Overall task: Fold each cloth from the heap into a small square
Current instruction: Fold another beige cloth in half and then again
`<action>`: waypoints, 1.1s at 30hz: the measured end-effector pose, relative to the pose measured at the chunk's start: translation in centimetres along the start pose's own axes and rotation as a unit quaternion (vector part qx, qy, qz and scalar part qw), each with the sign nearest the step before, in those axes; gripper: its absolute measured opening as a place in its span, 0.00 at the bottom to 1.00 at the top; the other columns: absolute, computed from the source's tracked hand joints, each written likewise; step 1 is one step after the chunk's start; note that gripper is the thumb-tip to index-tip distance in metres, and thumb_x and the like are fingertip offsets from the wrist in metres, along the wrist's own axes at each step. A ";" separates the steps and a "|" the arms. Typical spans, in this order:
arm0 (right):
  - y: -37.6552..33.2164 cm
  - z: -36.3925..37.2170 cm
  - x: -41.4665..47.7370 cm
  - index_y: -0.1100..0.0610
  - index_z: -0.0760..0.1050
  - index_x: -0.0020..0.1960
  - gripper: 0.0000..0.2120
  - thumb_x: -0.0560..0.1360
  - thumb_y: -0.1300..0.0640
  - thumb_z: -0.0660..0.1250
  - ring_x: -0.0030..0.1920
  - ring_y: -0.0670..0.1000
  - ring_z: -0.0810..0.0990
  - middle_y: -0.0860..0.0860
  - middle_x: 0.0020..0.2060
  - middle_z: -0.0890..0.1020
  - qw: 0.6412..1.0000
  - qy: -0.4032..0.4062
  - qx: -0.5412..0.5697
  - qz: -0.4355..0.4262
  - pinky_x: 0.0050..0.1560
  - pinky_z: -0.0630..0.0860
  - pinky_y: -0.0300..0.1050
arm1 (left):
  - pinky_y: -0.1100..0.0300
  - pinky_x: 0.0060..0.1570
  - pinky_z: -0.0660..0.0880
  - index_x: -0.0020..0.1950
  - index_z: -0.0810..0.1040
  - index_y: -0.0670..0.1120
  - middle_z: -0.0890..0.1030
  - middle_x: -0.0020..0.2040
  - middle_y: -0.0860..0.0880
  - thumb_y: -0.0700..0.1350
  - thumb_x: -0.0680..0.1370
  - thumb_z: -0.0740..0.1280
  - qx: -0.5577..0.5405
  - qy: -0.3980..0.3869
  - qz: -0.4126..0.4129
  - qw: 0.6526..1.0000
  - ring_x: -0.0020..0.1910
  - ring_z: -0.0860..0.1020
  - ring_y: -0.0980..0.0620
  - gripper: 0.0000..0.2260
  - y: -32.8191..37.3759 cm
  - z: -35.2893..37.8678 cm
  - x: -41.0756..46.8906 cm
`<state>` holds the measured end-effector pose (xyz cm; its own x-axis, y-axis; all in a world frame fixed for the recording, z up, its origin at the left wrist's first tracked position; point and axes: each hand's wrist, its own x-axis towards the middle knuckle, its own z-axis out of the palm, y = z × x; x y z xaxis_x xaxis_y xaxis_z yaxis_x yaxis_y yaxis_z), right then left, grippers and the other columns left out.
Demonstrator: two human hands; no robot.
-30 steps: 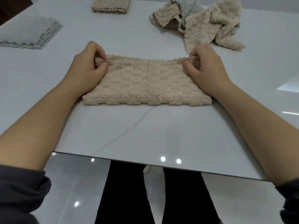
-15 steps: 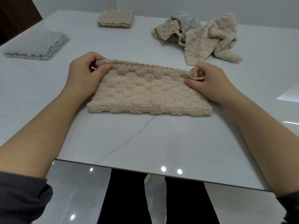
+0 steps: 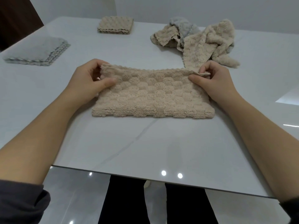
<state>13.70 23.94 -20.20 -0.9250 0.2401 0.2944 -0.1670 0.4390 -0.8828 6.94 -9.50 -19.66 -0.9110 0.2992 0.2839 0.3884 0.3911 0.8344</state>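
A person at a white table (image 3: 145, 151) works on a beige cloth (image 3: 153, 97), which lies near the front edge as a wide rectangle, its rounded folded edge toward the viewer and its scalloped open edges on the far side. The left hand (image 3: 87, 81) pinches the far left corner, thumb on top and fingers curled behind; the right hand (image 3: 215, 81) pinches the far right corner in a narrow thumb-and-finger grip. Holding both corners at once appears meant to line up the layers and keep them taut before the next fold, likely side to side, to make a square. Beyond the right hand sits the heap (image 3: 202, 44) of unfolded beige and grey cloths. At far left rests a grey folded stack (image 3: 37, 50); at the far centre, a beige folded stack (image 3: 115, 25), apparently sorted by colour.
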 end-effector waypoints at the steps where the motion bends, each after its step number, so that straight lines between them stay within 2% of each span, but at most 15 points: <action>1: 0.0 0.0 0.0 0.51 0.70 0.38 0.14 0.71 0.59 0.75 0.30 0.41 0.70 0.47 0.31 0.73 1.000 0.001 0.007 0.000 0.33 0.69 0.33 | 0.61 0.42 0.77 0.47 0.77 0.53 0.80 0.41 0.43 0.38 0.73 0.73 0.006 -0.021 -0.001 1.000 0.39 0.77 0.57 0.11 -0.2 0.0 0.0; 3: 0.1 -0.1 0.1 0.51 0.71 0.38 0.13 0.71 0.60 0.75 0.31 0.42 0.70 0.46 0.31 0.73 1.000 0.003 0.015 0.001 0.34 0.70 0.34 | 0.59 0.48 0.76 0.46 0.78 0.52 0.81 0.43 0.45 0.39 0.73 0.74 0.015 -0.012 -0.009 1.000 0.42 0.78 0.55 0.10 -0.4 0.0 0.0; 7: 0.4 -0.3 0.2 0.50 0.72 0.38 0.12 0.69 0.58 0.76 0.33 0.44 0.71 0.45 0.31 0.74 0.998 0.003 0.065 0.007 0.37 0.70 0.40 | 0.71 0.35 0.72 0.39 0.76 0.49 0.79 0.31 0.59 0.39 0.76 0.71 -0.007 0.075 -0.015 0.997 0.31 0.75 0.65 0.08 0.0 0.0 0.3; 10: 0.7 -0.4 0.3 0.49 0.73 0.41 0.12 0.68 0.58 0.76 0.35 0.46 0.72 0.45 0.32 0.75 0.998 0.008 0.070 0.001 0.38 0.71 0.41 | 0.74 0.33 0.70 0.40 0.76 0.50 0.79 0.29 0.64 0.38 0.77 0.69 -0.030 0.078 -0.009 0.996 0.30 0.75 0.68 0.09 0.3 0.2 0.1; 12: 0.8 -0.6 0.3 0.46 0.75 0.46 0.14 0.66 0.54 0.78 0.39 0.50 0.73 0.45 0.36 0.77 0.996 0.016 0.082 0.008 0.43 0.74 0.47 | 0.75 0.31 0.69 0.41 0.76 0.50 0.78 0.29 0.64 0.37 0.77 0.69 -0.051 0.071 -0.006 0.996 0.29 0.74 0.68 0.09 0.4 0.3 0.1; 14: 0.7 -0.7 0.4 0.46 0.78 0.52 0.19 0.64 0.55 0.79 0.43 0.53 0.76 0.49 0.39 0.79 0.993 0.009 0.110 0.035 0.50 0.77 0.51 | 0.75 0.30 0.68 0.42 0.75 0.50 0.78 0.29 0.63 0.36 0.76 0.69 -0.068 0.061 -0.001 0.996 0.28 0.73 0.66 0.10 0.4 0.4 0.1; 16: 0.5 -0.7 0.5 0.51 0.80 0.50 0.18 0.63 0.59 0.80 0.43 0.53 0.80 0.52 0.39 0.81 0.984 -0.013 0.168 0.063 0.53 0.79 0.50 | 0.74 0.32 0.69 0.42 0.75 0.50 0.78 0.31 0.62 0.34 0.75 0.69 -0.084 0.048 -0.002 0.995 0.30 0.74 0.66 0.11 0.5 0.2 0.1; 19: -0.3 -0.7 0.3 0.56 0.77 0.43 0.10 0.63 0.63 0.74 0.36 0.48 0.81 0.49 0.34 0.82 0.965 -0.051 0.240 0.093 0.44 0.79 0.43 | 0.71 0.36 0.71 0.41 0.76 0.53 0.78 0.35 0.59 0.34 0.74 0.70 -0.127 0.031 -0.020 0.991 0.34 0.74 0.62 0.12 0.3 -0.3 0.2; 22: -1.2 -1.1 -0.1 0.57 0.73 0.43 0.08 0.67 0.64 0.70 0.33 0.46 0.80 0.48 0.31 0.81 0.946 -0.069 0.298 0.110 0.37 0.79 0.39 | 0.67 0.32 0.74 0.41 0.78 0.52 0.78 0.34 0.54 0.44 0.68 0.74 -0.267 0.005 -0.060 0.962 0.33 0.76 0.58 0.07 0.7 -0.6 -0.2; 24: -1.8 -1.3 -0.4 0.56 0.72 0.44 0.05 0.72 0.64 0.68 0.32 0.45 0.80 0.47 0.31 0.81 0.941 -0.081 0.306 0.123 0.35 0.78 0.39 | 0.63 0.33 0.76 0.45 0.80 0.50 0.79 0.35 0.52 0.45 0.70 0.72 -0.322 -0.016 -0.087 0.942 0.34 0.77 0.56 0.05 0.8 -0.4 -0.4; 26: -2.4 -1.7 -0.8 0.55 0.74 0.44 0.05 0.76 0.63 0.65 0.33 0.45 0.80 0.47 0.33 0.81 0.942 -0.097 0.286 0.146 0.35 0.79 0.39 | 0.62 0.34 0.76 0.48 0.82 0.49 0.77 0.38 0.49 0.45 0.75 0.68 -0.325 -0.027 -0.123 0.937 0.35 0.76 0.54 0.04 1.2 -0.5 -0.8; 29: -3.7 -3.1 -1.3 0.55 0.75 0.45 0.03 0.77 0.59 0.64 0.37 0.48 0.81 0.50 0.37 0.81 0.935 -0.136 0.273 0.184 0.39 0.80 0.41 | 0.61 0.36 0.74 0.47 0.80 0.48 0.76 0.43 0.47 0.49 0.70 0.73 -0.302 -0.047 -0.178 0.935 0.39 0.75 0.51 0.09 2.1 -1.5 -1.4; 31: -4.7 -3.8 -1.4 0.56 0.76 0.49 0.03 0.77 0.58 0.65 0.39 0.49 0.82 0.51 0.40 0.82 0.935 -0.146 0.255 0.199 0.40 0.82 0.43 | 0.64 0.33 0.75 0.41 0.77 0.47 0.78 0.37 0.49 0.43 0.75 0.68 -0.278 -0.032 -0.205 0.938 0.36 0.76 0.53 0.03 2.7 -1.9 -1.3; 33: -4.8 -3.5 -1.1 0.56 0.77 0.48 0.03 0.78 0.58 0.66 0.38 0.48 0.82 0.51 0.38 0.82 0.951 -0.124 0.200 0.198 0.41 0.81 0.42 | 0.66 0.28 0.74 0.45 0.76 0.48 0.78 0.34 0.51 0.39 0.78 0.65 -0.206 0.004 -0.219 0.954 0.30 0.76 0.56 0.05 3.3 -1.5 -1.0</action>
<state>16.70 24.61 -14.95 -0.9863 0.0846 -0.1416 0.1403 -0.0208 -0.9899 8.89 -9.80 -16.52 -0.9751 0.1777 -0.1325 -0.1158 0.1015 0.9881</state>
